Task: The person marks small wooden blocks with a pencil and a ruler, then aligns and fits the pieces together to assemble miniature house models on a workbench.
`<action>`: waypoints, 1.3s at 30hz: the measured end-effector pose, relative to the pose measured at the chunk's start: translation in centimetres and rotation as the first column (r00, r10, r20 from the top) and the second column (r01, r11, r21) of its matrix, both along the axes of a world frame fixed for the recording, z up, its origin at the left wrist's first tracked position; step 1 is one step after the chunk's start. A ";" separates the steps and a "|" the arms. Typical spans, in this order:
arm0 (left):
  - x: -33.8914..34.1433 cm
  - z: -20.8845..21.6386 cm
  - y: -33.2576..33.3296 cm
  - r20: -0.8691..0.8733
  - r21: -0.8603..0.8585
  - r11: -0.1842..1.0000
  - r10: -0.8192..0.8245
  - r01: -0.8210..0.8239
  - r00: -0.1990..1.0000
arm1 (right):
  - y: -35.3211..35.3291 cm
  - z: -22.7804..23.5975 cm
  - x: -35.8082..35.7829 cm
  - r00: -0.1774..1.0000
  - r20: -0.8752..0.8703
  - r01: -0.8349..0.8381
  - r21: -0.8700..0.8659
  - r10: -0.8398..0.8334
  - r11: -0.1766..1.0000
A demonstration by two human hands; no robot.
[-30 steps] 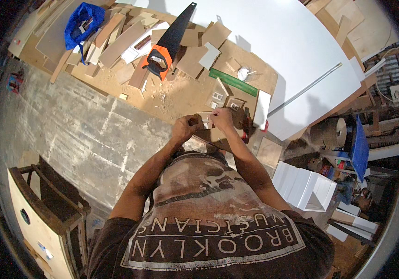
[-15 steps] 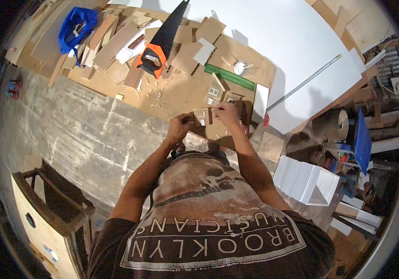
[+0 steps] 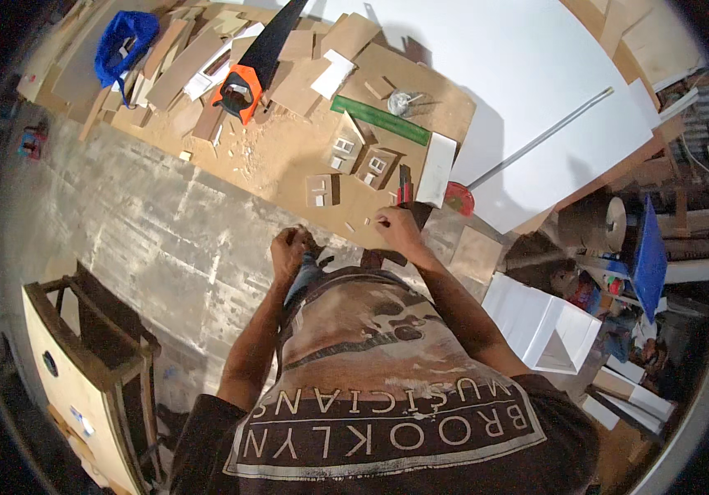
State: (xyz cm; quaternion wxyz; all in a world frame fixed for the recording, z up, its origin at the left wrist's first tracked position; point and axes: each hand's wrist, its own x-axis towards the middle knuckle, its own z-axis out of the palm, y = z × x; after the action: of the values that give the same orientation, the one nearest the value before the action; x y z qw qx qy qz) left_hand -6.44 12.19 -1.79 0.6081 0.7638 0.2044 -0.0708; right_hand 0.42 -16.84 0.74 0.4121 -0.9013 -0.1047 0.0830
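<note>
My left hand [image 3: 290, 250] hovers just off the bench's front edge, fingers curled together; whatever they might hold is hidden. Over the edge of the board, my right hand [image 3: 399, 228] has its thumb and fingertips pinched, and a small white stick [image 3: 367, 221] shows beside them. Another small stick [image 3: 349, 227] lies to its left. Beyond my hands stands a small wooden panel with white strips [image 3: 319, 191]. Behind it are a gabled wall piece with a white window frame [image 3: 344, 145] and a similar model wall piece [image 3: 377, 167].
A green strip [image 3: 379, 120] lies behind the model pieces, near a clear plastic cup [image 3: 400, 103]. An orange-handled saw [image 3: 241, 93] rests on wood offcuts at the back left. To the right are a red round lid [image 3: 458, 199] and a large white sheet [image 3: 536, 107] with a metal bar.
Both hands have drawn back toward me, away from the small panel, which now stands free on the board. The view has shifted slightly.
</note>
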 end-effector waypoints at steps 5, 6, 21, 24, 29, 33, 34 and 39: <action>-3.4 -0.7 -4.3 0.054 -0.096 0.980 0.178 -0.172 0.983 | 0.8 -0.3 -0.6 0.995 0.001 -0.104 -0.072 0.105 0.992; -4.5 -1.0 -4.3 0.021 -0.010 0.991 0.136 -0.136 0.990 | 0.9 -0.4 -0.6 0.993 0.003 -0.119 -0.060 0.120 0.991; -6.0 3.5 -10.0 -0.012 -0.065 0.973 0.220 -0.221 0.975 | 0.9 0.0 -0.1 0.973 0.061 -0.203 -0.224 0.221 0.953; -5.4 4.4 -10.9 -0.009 -0.159 0.963 0.219 -0.218 0.976 | 0.7 0.2 0.0 0.962 0.091 -0.232 -0.220 0.257 0.948; -4.5 4.5 -9.6 0.008 -0.088 0.990 0.113 -0.112 0.994 | 0.7 -0.8 0.0 0.960 0.097 -0.237 -0.216 0.263 0.947; -3.2 3.5 -7.2 0.104 0.005 1.000 0.007 -0.008 0.995 | 0.4 -2.7 0.0 0.964 0.106 -0.202 -0.302 0.243 0.932; -2.9 3.9 -6.7 0.065 0.029 0.999 -0.022 0.021 0.998 | 0.6 -2.7 -0.1 0.964 0.155 -0.168 -0.278 0.217 0.946; -0.7 4.2 -5.4 0.047 -0.111 0.990 -0.079 0.084 0.996 | 1.7 -1.4 -0.2 0.980 0.187 0.051 0.053 -0.060 0.997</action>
State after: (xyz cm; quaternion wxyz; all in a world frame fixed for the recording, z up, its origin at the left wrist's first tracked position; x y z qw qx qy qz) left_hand -7.15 6.76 2.37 0.6510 0.7375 0.1555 -0.0907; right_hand 0.23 -15.18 -0.61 0.4238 -0.8976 -0.1198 -0.0168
